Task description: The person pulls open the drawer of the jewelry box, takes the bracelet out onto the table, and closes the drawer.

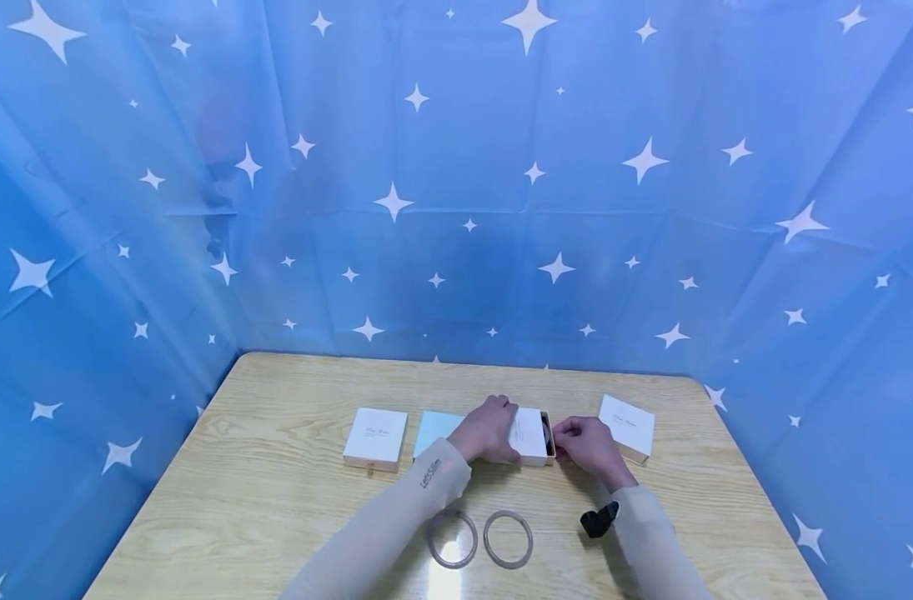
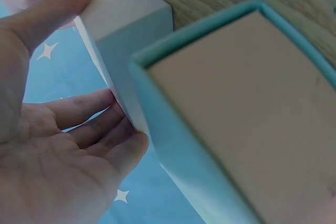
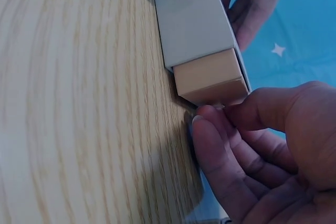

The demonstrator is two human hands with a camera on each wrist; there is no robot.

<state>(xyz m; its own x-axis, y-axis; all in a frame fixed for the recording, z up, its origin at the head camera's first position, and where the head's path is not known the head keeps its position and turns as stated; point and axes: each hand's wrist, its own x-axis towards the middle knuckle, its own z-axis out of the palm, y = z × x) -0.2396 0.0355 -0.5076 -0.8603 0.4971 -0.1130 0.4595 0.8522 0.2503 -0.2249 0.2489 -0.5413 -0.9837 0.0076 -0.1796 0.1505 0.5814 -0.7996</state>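
Note:
My left hand (image 1: pixel 489 429) grips a small white slide-out box (image 1: pixel 529 433) from its left, thumb on the near side and fingers on the far side. A peach-coloured drawer (image 3: pixel 210 72) sticks partly out of the box's right end. Something dark shows inside the drawer in the head view. At the drawer's end, my right hand (image 1: pixel 587 442) pinches with thumb and forefinger; the fingertips hide what lies between them. Close to the left wrist stands a light blue box (image 2: pixel 173 129) with a beige end set inside its rim.
A white box (image 1: pixel 376 435) lies to the left, and another white box (image 1: pixel 627 425) sits at an angle beyond my right hand. Two translucent rings (image 1: pixel 508 566) lie on the wooden table (image 1: pixel 261 500) nearer me. A blue star-patterned curtain (image 1: pixel 471 250) hangs behind.

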